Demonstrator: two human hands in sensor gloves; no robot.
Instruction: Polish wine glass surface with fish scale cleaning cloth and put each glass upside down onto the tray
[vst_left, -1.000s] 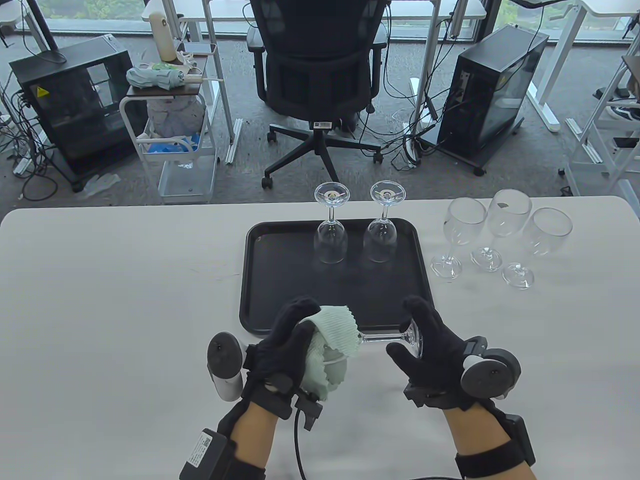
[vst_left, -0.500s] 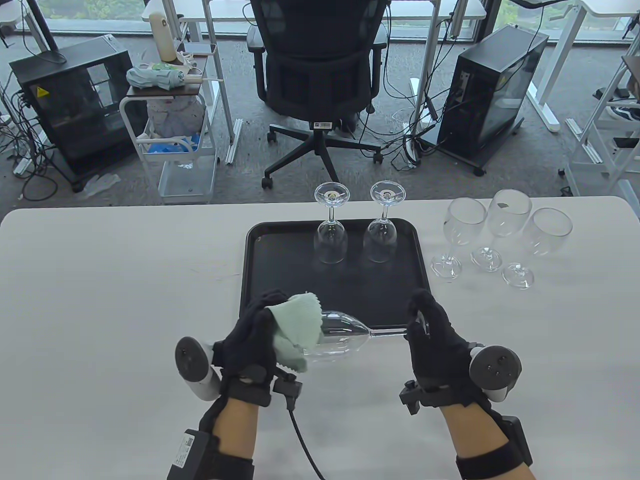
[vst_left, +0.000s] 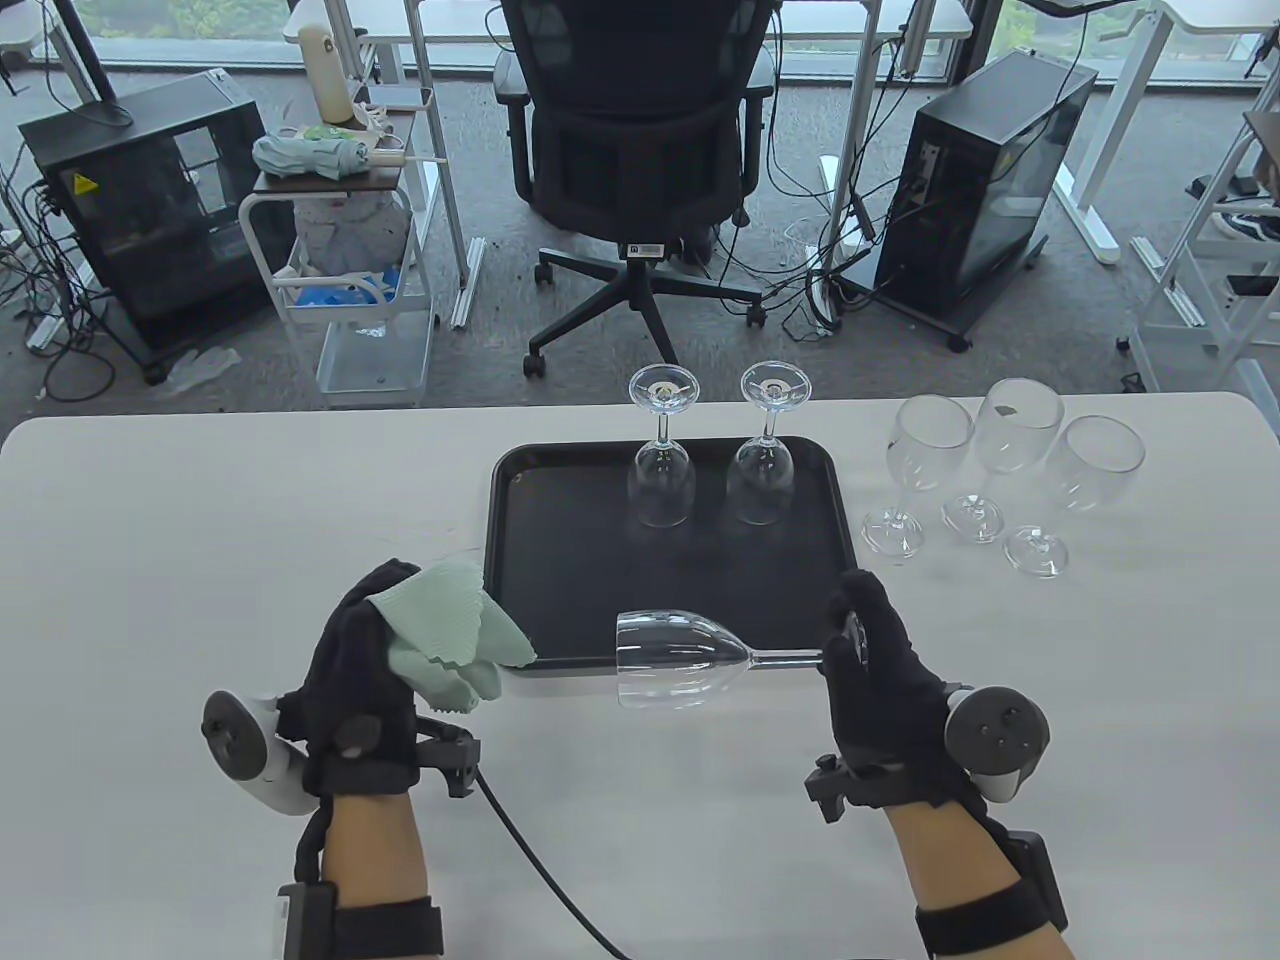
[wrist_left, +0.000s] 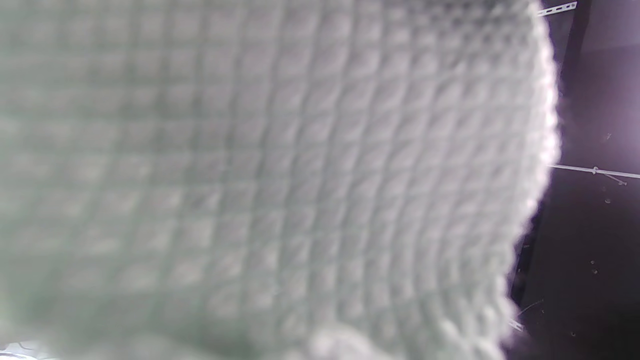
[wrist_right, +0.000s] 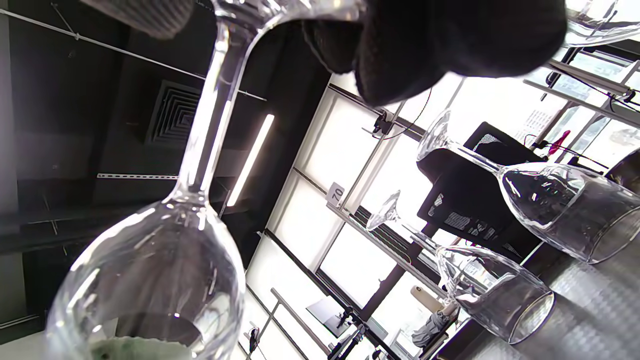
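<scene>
Right hand (vst_left: 880, 690): a wine glass (vst_left: 680, 660) is held on its side by the stem end, the fingers (vst_left: 850, 625) curled round the foot; the bowl points left, its open rim toward the left hand. In the right wrist view the stem is seen running from the gloved fingers (wrist_right: 425, 45) down to the bowl (wrist_right: 150, 280).
Left hand (vst_left: 360, 670): a pale green cleaning cloth (vst_left: 450, 640) is gripped in curled fingers, bunched, and kept apart from the held glass, to its left. In the left wrist view the lens is almost filled by the cloth's woven grid (wrist_left: 270, 180).
Held glass, position: it is carried above the near edge of the tray, bowl over the tray's near rim, touching nothing but the right hand.
Tray (vst_left: 560, 540): black, rectangular, set at the middle of the table (vst_left: 200, 520).
Glasses on tray (vst_left: 662, 480): two are stood upside down side by side at the tray's far edge, feet uppermost; the second (vst_left: 762, 475) is to the right of the first.
Upright glasses (vst_left: 925, 450): three are stood on the table to the right of the tray, close together, rims up.
Trackers: one is strapped to the back of each glove.
Beyond the table: an office chair (vst_left: 640, 150) is seen at the far side.
</scene>
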